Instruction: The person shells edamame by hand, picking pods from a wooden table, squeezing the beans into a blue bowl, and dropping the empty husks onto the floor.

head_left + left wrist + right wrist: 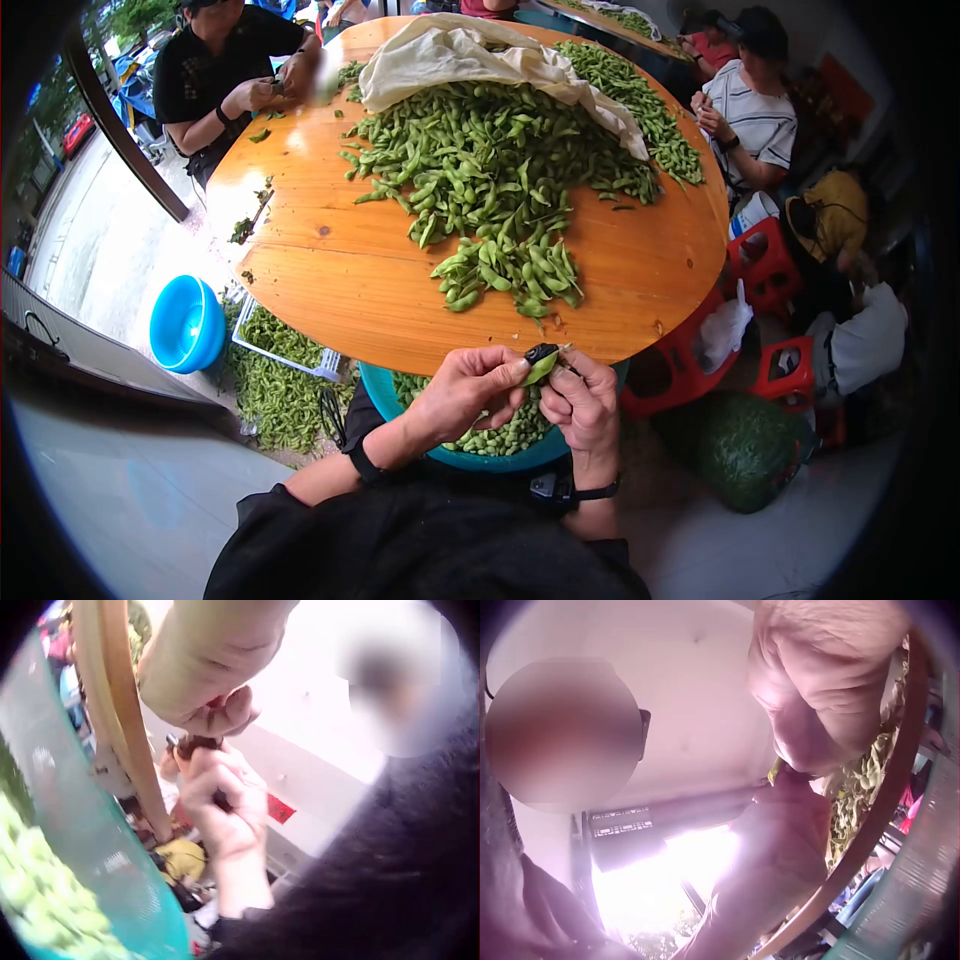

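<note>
Over the front edge of the round wooden table (330, 320), a green soybean pod (540, 369) is held between both hands. My left hand (465, 392) pinches its left end, where a small black piece (541, 353) shows by the fingertips. The right hand (583, 403) pinches the other end with thumb and finger. Both hands meet at the fingertips in the left wrist view, which mostly hides the pod. A green tip (774, 774) pokes out between them in the right wrist view. Beneath the hands is a teal basin (375, 392) of shelled beans (510, 436).
A heap of pods (470, 170) covers the table's middle, partly under a pale cloth (470, 60). Left on the floor are a blue basin (187, 325), a white crate (285, 345) and loose pods. Red stools (765, 265) and a green sack (745, 450) stand right. Other people sit around.
</note>
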`<state>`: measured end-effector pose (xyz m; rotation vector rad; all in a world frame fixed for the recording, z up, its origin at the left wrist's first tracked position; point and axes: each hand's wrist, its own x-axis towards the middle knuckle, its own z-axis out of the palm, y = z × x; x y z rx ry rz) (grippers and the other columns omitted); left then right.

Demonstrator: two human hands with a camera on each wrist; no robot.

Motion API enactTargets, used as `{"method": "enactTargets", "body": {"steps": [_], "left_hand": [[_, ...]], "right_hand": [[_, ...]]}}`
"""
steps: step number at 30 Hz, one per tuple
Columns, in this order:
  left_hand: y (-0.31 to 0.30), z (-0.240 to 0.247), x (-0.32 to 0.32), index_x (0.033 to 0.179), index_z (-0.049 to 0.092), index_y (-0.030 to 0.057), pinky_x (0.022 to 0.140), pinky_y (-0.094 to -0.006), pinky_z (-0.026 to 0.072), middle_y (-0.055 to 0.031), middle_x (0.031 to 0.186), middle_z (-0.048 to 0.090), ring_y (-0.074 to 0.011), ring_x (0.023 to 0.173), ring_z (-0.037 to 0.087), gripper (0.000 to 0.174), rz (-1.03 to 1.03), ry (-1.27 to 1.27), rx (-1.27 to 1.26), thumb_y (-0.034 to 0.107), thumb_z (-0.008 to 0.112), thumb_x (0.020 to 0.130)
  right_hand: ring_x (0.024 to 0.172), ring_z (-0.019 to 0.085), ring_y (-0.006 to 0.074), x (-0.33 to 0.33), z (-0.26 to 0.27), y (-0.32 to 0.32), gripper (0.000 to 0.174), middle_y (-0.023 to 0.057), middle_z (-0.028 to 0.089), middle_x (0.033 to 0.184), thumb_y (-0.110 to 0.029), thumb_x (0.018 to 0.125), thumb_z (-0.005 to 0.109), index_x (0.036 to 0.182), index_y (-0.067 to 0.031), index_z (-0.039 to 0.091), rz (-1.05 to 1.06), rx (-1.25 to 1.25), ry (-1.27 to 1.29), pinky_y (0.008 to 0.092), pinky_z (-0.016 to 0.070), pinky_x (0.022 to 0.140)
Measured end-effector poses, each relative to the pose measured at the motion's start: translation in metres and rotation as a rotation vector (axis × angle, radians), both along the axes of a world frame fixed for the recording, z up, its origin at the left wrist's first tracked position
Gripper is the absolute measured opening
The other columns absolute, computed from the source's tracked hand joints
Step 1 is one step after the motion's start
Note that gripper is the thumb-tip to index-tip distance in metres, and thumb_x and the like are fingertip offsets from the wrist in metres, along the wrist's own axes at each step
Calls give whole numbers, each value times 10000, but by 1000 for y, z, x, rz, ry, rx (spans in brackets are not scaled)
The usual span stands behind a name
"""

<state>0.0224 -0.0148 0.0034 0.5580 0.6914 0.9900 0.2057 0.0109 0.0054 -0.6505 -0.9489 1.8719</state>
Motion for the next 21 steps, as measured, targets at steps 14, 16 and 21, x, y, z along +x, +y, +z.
{"method": "enactTargets", "body": {"steps": [14,16,21], "left_hand": [[5,-2,-4,1010,622,3,567,-308,476,-89,738,621,-227,586,610,170,298,1050,1037,122,668,897],[7,7,-14,988,618,1,548,-289,469,-74,737,627,-183,584,607,169,57,832,690,165,606,949],[10,20,-22,959,596,-1,494,-219,459,-43,746,643,-77,556,582,291,-282,425,166,244,462,1040]], "right_hand": [[558,486,52,-11,11,-20,120,27,516,814,24,934,547,1012,106,589,-224,299,-479,210,378,451],[581,508,49,-10,11,-18,112,31,506,809,26,938,537,979,114,594,-175,161,-313,205,377,449],[606,584,183,-8,5,-15,137,101,555,800,27,878,589,999,88,606,-181,376,-608,279,439,515]]}}
